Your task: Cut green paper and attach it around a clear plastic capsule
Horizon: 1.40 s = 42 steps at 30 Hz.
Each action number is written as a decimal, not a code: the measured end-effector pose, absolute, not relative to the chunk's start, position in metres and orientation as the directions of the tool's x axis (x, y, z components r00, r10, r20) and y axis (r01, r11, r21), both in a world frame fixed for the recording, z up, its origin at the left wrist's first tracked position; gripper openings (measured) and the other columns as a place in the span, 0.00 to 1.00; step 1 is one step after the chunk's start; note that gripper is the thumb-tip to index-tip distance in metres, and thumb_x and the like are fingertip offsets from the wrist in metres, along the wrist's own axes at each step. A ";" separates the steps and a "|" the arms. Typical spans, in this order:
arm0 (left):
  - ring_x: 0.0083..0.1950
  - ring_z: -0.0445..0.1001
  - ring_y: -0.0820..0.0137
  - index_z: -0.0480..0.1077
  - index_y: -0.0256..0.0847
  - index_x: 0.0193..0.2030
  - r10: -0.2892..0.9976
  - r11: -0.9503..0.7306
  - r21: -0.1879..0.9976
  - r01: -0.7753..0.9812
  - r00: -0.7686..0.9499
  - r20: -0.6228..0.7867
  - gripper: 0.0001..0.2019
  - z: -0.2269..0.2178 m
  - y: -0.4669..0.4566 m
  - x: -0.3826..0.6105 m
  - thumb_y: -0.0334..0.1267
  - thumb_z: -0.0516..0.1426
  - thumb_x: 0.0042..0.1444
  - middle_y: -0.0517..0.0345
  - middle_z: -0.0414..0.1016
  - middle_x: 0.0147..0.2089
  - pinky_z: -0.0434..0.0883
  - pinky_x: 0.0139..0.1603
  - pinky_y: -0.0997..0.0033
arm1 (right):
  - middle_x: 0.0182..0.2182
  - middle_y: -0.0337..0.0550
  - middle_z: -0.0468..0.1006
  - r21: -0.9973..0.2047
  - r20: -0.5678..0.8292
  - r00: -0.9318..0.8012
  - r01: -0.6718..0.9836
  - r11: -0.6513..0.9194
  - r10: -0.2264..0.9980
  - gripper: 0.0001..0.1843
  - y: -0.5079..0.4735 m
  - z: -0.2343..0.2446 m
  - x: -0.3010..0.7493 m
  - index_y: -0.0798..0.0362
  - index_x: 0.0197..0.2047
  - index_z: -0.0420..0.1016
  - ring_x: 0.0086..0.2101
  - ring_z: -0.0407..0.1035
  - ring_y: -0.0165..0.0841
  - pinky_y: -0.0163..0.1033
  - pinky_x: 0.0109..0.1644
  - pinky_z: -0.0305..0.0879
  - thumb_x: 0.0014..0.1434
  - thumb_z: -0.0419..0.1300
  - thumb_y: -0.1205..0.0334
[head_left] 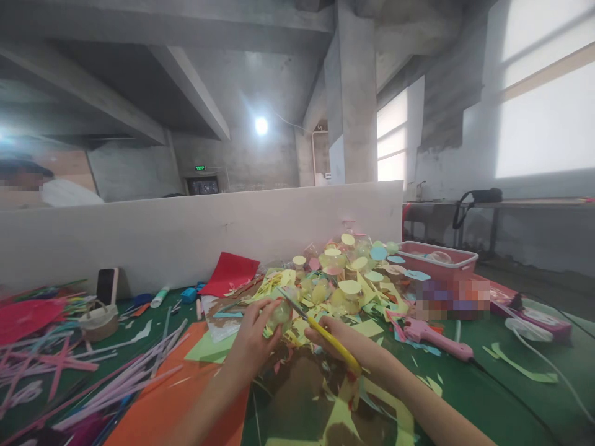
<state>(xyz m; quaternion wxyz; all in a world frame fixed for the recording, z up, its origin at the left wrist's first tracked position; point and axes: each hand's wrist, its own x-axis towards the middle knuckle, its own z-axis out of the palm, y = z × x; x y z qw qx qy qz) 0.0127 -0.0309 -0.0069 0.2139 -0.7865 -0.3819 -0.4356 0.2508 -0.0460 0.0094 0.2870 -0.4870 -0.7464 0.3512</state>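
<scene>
My left hand [255, 339] is closed around a small clear jar with a pale yellow-green tint [279, 313], held just above the green table [488, 396]. My right hand [346, 344] grips yellow-handled scissors [325, 334], whose grey blades [290, 301] point up and left, right beside the jar. Just beyond both hands lies a heap of small jars with round paper lids [348, 272] amid yellow and green paper scraps.
A pink glue gun [434, 337] lies right of my hands, a pink bin [437, 257] behind it. Orange paper [171, 396], red paper [230, 272], pipe cleaners [93, 384], a phone [106, 285] and a small basket [98, 321] sit left. A white partition [186, 229] backs the table; another person sits beyond it.
</scene>
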 end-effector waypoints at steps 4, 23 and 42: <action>0.56 0.71 0.62 0.65 0.45 0.58 0.442 -0.612 0.002 0.791 0.340 0.830 0.19 -0.008 -0.031 0.012 0.33 0.54 0.60 0.49 0.69 0.54 0.70 0.58 0.60 | 0.24 0.37 0.67 -0.815 0.092 -0.351 0.511 0.273 0.932 0.23 -0.041 0.006 0.250 0.52 0.31 0.65 0.25 0.61 0.31 0.35 0.26 0.51 0.55 0.58 0.38; 0.54 0.70 0.63 0.63 0.40 0.58 0.262 -0.633 -0.239 0.737 0.494 0.829 0.21 -0.002 -0.032 0.012 0.24 0.52 0.59 0.48 0.70 0.52 0.71 0.54 0.61 | 0.24 0.33 0.61 -0.882 0.025 -0.405 0.421 0.211 0.914 0.26 -0.072 0.029 0.259 0.51 0.34 0.61 0.26 0.53 0.29 0.34 0.26 0.50 0.53 0.59 0.35; 0.53 0.70 0.63 0.64 0.40 0.57 0.233 -0.616 -0.255 0.745 0.481 0.845 0.20 -0.001 -0.033 0.012 0.24 0.52 0.59 0.48 0.72 0.51 0.71 0.53 0.62 | 0.18 0.32 0.61 -0.866 0.028 -0.461 0.432 0.252 0.887 0.26 -0.046 0.014 0.257 0.50 0.29 0.59 0.19 0.56 0.28 0.34 0.21 0.49 0.55 0.56 0.33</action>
